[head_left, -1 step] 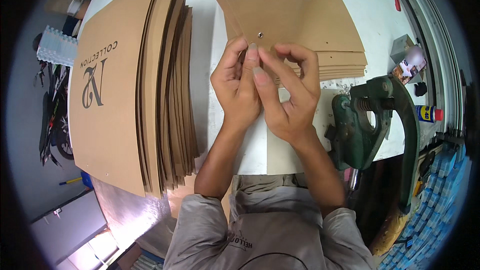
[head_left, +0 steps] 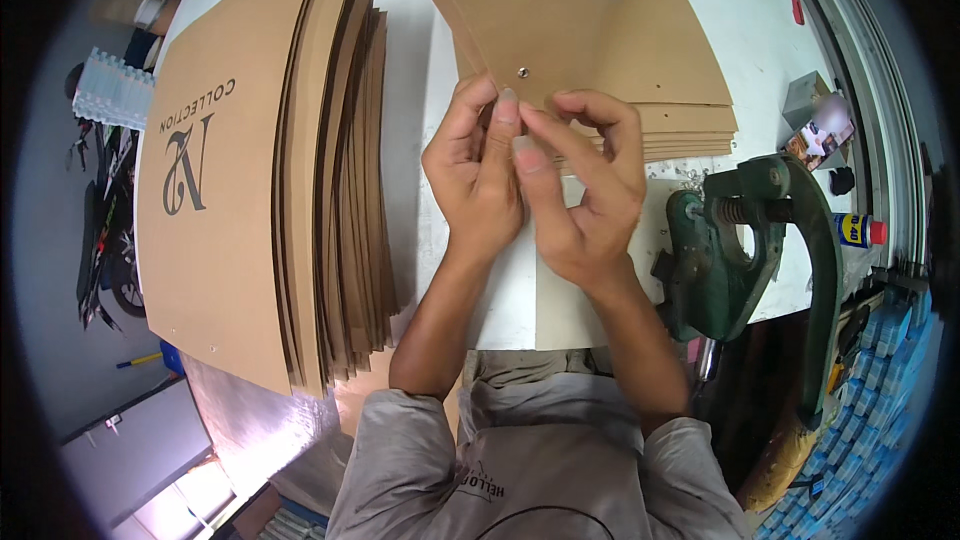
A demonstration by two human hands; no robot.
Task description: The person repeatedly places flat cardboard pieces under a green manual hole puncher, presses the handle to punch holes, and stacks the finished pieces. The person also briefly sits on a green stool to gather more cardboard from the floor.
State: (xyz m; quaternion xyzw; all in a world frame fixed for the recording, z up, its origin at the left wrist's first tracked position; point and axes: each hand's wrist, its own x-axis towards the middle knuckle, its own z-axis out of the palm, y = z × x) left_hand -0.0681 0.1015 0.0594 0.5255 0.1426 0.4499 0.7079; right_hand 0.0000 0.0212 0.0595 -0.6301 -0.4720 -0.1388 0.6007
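My left hand (head_left: 475,160) is closed at the lower edge of a brown kraft paper panel (head_left: 555,25), its thumb pressed against curled fingers. A small metal eyelet (head_left: 523,72) sits in the panel just beyond its fingertips. Close beside the left thumb, my right hand (head_left: 592,180) has curled fingers, with thumb and index tips near each other. Anything between the fingertips of either hand is too small or hidden to make out. Beneath the panel and beyond the right hand lie several layered brown kraft pieces (head_left: 690,138), the upper ones with small punched holes.
At left stands a thick stack of brown kraft pieces (head_left: 230,270) with dark print. A green hand press (head_left: 715,260) is right of my right arm, with loose small metal bits (head_left: 690,178) behind it. Farther right are a blue can (head_left: 853,230) with a red cap and a small box (head_left: 822,140).
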